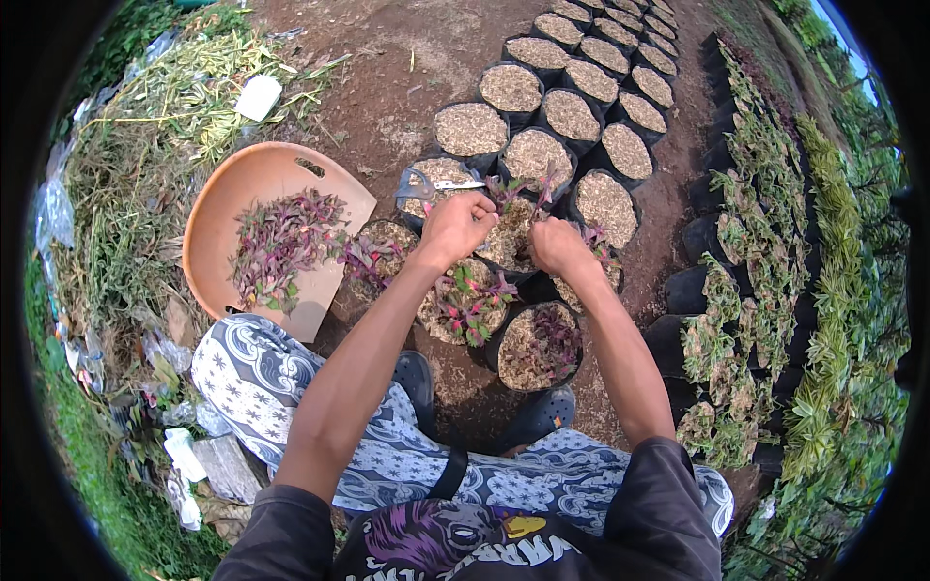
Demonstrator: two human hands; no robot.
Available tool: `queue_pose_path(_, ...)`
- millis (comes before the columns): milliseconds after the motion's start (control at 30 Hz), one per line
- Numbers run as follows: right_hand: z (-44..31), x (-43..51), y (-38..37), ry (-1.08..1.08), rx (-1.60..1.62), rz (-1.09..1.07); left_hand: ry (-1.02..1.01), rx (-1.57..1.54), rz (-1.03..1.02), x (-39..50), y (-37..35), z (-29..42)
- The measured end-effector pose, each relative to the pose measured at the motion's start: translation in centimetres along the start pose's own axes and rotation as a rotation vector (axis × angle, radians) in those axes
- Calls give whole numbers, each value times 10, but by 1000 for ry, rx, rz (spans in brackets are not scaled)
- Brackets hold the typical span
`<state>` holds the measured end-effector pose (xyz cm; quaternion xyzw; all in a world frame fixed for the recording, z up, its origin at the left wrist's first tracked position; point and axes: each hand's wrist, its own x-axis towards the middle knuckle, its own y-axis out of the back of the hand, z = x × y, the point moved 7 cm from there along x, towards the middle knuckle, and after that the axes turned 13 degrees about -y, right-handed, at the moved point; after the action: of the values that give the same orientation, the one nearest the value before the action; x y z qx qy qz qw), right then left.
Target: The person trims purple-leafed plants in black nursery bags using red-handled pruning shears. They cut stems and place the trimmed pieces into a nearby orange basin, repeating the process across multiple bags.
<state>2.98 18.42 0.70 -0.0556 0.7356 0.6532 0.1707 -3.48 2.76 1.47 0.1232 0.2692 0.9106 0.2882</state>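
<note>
My right hand [556,245] is closed around the stem of a purple-leaved cutting [543,190], over a black grow bag filled with light chaff-like mix [501,243]. At the left side of the same bag is my left hand [459,226], fingers curled; whether it pinches anything cannot be told. Pruning shears [436,189] lie on the bag just beyond my left hand. Nearer to me, bags hold purple, red and green cuttings [468,305] and a dark purple clump [554,335]. More cuttings [287,243] lie in a cut orange plastic basin [207,210] at the left.
Rows of filled grow bags [572,115] stretch away ahead. Bags of drooping green plants [755,290] line the right. Dry plant waste and plastic litter [174,352] lie left, with a white container [259,97] on top. My shoes [541,417] stand close to the nearest bag.
</note>
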Motion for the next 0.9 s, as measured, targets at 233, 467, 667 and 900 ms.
queue_pose_path(233, 10, -5, 7, 62, 62, 96, 12, -23, -9, -2, 0, -5)
queue_pose_path(467, 5, -2, 12, 56, 41, 98, 46, -7, -37, 2, -2, 0)
queue_pose_path(667, -2, 1, -27, 146, 52, 69, 51, -21, -65, -5, -3, 1)
queue_pose_path(900, 11, -5, 23, 17, 37, 92, 64, -39, -18, -1, 0, -1)
